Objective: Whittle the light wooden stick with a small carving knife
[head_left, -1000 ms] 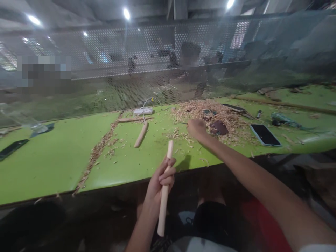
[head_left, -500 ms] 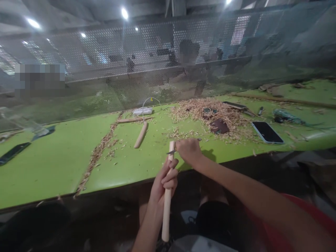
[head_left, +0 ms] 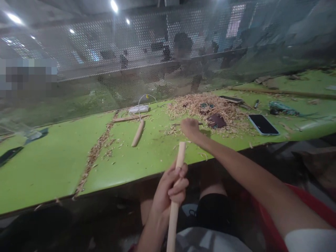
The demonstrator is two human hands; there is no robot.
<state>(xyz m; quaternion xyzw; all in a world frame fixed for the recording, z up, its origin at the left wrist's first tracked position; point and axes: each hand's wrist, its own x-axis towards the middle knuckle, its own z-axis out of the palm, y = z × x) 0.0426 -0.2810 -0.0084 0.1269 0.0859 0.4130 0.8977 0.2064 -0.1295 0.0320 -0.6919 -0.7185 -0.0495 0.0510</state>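
Observation:
My left hand (head_left: 175,185) is wrapped round a pale, peeled wooden stick (head_left: 172,224), which stands tilted in front of the table edge with its top end free. Further out, over the green tabletop, my right hand (head_left: 190,128) is closed on a knife (head_left: 177,124). Its thin dark blade shows left of the fist and a bit of its handle to the right; the fist hides the rest. The knife and the stick are apart. A curved wooden handle (head_left: 138,133) with a thin white cord lies on the table to the left.
Wood shavings (head_left: 178,106) are heaped on the green table (head_left: 63,157) beneath a perforated screen (head_left: 110,56). A brown scrap (head_left: 216,120) lies in the heap. To the right are a phone (head_left: 263,124) and a tangled green bundle (head_left: 282,108). Beyond the screen sits a person (head_left: 183,52).
My right hand has moved the knife away from the stick, out over the table. The stick, in my left hand, has shifted a little lower and to the right. The view has turned slightly.

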